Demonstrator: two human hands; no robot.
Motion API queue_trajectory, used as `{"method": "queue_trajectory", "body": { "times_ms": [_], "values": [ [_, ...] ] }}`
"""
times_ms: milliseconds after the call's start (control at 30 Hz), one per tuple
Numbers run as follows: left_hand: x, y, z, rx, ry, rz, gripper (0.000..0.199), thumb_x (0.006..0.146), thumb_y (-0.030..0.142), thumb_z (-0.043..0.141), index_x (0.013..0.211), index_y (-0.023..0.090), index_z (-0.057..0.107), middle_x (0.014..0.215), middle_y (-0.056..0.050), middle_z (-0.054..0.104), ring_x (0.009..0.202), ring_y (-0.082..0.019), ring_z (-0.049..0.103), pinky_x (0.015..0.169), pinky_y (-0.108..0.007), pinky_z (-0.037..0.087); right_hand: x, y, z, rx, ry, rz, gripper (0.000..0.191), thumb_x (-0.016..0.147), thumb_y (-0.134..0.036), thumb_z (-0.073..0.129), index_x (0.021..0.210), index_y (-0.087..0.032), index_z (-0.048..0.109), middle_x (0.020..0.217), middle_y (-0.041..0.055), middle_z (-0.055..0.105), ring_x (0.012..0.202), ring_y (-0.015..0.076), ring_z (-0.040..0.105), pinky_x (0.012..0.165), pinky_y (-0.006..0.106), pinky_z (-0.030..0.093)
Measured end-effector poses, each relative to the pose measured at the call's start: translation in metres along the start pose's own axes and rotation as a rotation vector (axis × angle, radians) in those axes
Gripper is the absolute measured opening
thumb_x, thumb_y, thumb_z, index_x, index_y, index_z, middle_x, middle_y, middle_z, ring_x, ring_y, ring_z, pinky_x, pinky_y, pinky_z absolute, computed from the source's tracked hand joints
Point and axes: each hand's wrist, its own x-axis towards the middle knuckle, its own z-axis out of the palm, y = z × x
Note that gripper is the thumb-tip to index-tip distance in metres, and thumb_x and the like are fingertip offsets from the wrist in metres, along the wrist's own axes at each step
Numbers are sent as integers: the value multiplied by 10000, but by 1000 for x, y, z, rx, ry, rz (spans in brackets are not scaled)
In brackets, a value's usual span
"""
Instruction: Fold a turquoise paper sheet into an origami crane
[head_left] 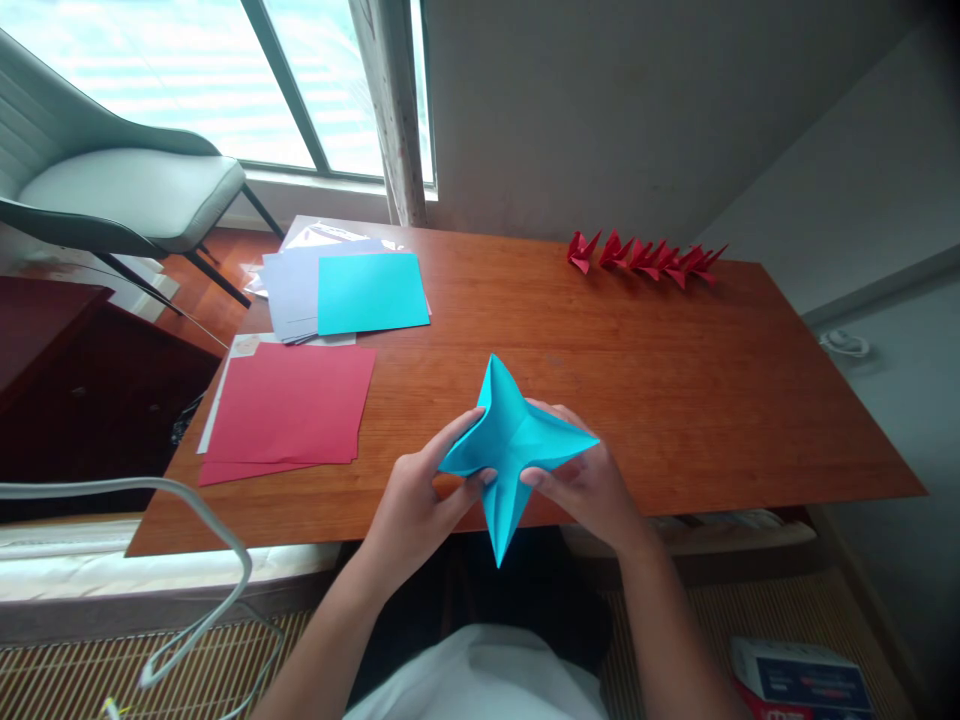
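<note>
A turquoise folded paper star (514,435) with pointed arms is held up above the near edge of the table, its creased hollow facing me. My left hand (431,490) pinches its left arm and lower left side between thumb and fingers. On the other side, my right hand (589,485) grips it with the thumb in front, near the right and bottom arms; most of the fingers are hidden behind the paper.
Red paper sheets (292,405) lie at the table's left, below a turquoise sheet (373,293) on pale lilac sheets (289,290). Several red folded paper cranes (645,258) stand in a row at the back right of the wooden table (720,400). A white cable (217,520) loops at lower left.
</note>
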Motion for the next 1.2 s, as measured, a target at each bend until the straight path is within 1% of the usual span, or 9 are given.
{"method": "queue_trajectory", "body": {
  "times_ms": [133,233,400,533,633,767,967,1067,1200],
  "values": [
    [-1,6,-3,167,-14,64,587,875,349,723,1437,270,574,977,-3,778,754,-184,701,723,-261,540,-2,-9,-4,-196,-36,-78,634,888,-446,728,1469,-317,507,1389,75,630,1282,300,591,1053,443,511],
    [-2,8,-3,262,-26,98,601,893,352,697,1468,271,542,918,1,772,718,-178,693,705,-254,518,-3,-13,-5,-323,-59,-131,664,916,-432,693,1522,-333,440,1396,80,629,1284,316,591,1045,480,517],
    [-5,9,-3,350,-63,140,655,919,332,655,1537,305,437,1030,-20,776,792,-201,727,731,-264,520,-3,-18,-6,-470,-97,-183,693,951,-427,639,1573,-341,347,1409,84,622,1287,326,594,1043,514,526],
    [-6,10,-3,383,-96,183,669,947,308,610,1571,305,368,1100,-36,771,828,-210,747,752,-270,534,-3,-21,-8,-504,-89,-209,685,952,-443,638,1567,-328,357,1369,95,651,1231,327,638,1010,500,550],
    [-7,10,-3,419,-97,212,665,963,326,591,1580,301,344,1198,-47,747,904,-216,753,764,-266,533,-3,-22,-8,-512,-71,-217,679,954,-457,637,1562,-328,361,1377,90,652,1234,316,643,1005,474,557],
    [-9,7,-3,457,-67,223,654,963,339,596,1572,300,361,1119,-40,762,943,-225,750,766,-263,528,-4,-21,-7,-507,-41,-236,682,942,-476,653,1550,-326,381,1370,84,661,1212,305,661,992,449,567],
    [-10,7,-3,486,-8,239,637,947,331,620,1548,304,412,996,-26,771,854,-212,749,703,-248,513,-4,-21,-6,-501,-27,-236,680,937,-478,659,1543,-318,396,1350,91,672,1192,304,670,979,442,569],
    [-10,7,-2,497,13,259,628,946,320,624,1540,300,421,1014,-24,776,873,-208,754,704,-239,516,-4,-22,-5,-500,-27,-233,680,940,-471,657,1545,-309,393,1339,97,678,1198,309,667,964,436,574],
    [-10,7,-1,518,4,294,610,956,274,606,1534,289,412,1091,-29,771,921,-195,756,746,-235,536,-4,-22,-4,-526,-20,-251,667,953,-437,648,1548,-295,383,1326,103,681,1172,300,677,949,430,579]
  ]
}}
